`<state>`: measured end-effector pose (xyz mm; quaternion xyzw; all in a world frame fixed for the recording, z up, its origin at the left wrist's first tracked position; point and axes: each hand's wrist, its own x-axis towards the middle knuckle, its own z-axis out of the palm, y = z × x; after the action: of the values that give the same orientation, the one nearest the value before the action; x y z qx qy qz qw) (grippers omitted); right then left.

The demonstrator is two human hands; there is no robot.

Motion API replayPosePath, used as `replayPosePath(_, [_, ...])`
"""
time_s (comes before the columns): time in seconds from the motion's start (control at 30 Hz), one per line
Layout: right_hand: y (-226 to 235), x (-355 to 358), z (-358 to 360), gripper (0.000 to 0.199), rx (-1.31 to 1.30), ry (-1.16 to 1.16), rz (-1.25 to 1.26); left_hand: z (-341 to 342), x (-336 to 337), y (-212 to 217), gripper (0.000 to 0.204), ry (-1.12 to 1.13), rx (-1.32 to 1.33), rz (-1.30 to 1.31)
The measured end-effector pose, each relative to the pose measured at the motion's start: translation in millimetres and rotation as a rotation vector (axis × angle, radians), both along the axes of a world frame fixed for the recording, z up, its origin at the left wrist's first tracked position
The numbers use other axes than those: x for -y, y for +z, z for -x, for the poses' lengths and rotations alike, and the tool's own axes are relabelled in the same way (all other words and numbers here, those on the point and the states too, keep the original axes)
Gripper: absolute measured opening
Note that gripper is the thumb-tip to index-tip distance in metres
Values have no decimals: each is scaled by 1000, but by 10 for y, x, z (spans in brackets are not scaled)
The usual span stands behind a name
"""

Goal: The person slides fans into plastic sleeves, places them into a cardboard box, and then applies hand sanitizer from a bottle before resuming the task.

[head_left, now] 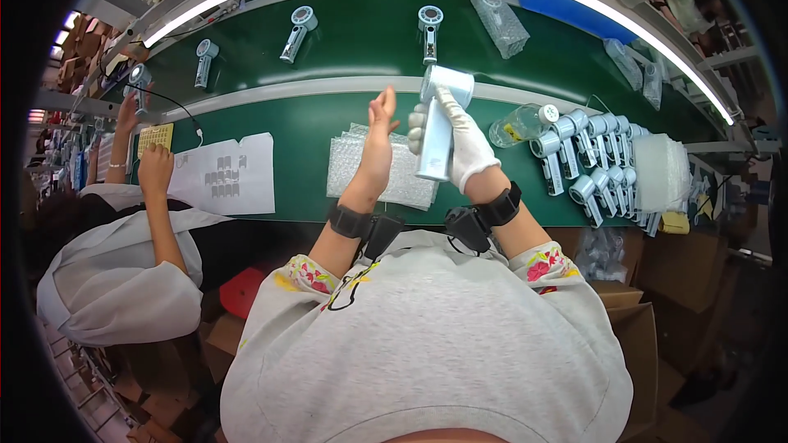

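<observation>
My right hand (468,143), in a white glove, grips a pale blue handheld fan (437,135). Its round head points up and away from me, and its flat handle hangs down over the bench. Just to the left, my bare left hand (379,139) is raised edge-on with fingers stretched out and nothing in it. Beneath both hands lies a stack of bubble-wrap bags (349,166). On the far belt, another handheld fan (429,33) lies straight ahead of my right hand.
On the right are a clear bottle (521,125), rows of handheld fans (587,143) and a stack of white wrapping (661,172). More fans (300,33) and a bubble-wrapped one (499,23) lie along the belt. A co-worker (131,267) sits at left beside a paper sheet (234,176).
</observation>
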<state>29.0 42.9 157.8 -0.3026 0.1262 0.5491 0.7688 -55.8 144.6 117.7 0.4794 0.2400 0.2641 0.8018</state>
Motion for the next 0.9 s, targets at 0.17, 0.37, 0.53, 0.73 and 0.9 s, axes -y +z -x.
replayPosePath(0.17, [121, 192, -28, 27, -217, 64, 169, 400, 389, -968, 32, -239, -677, -651])
replayPosePath(0.37, [-349, 759, 73, 31, 378, 520, 513, 429, 488, -1322, 25, -71, -684, -978])
replayPosePath(0.53, [-1222, 644, 208, 40, 1044, 767, 578, 461, 115, -1384, 15, -147, -718, -573])
replayPosePath(0.73, [-1290, 432, 114, 44, 1601, 946, 862, 280, 81, -708, 9, -12, -810, -503])
replayPosePath(0.9, [-538, 211, 2, 40, 900, 1193, 570, 481, 409, -404, 6, -27, -532, -1230])
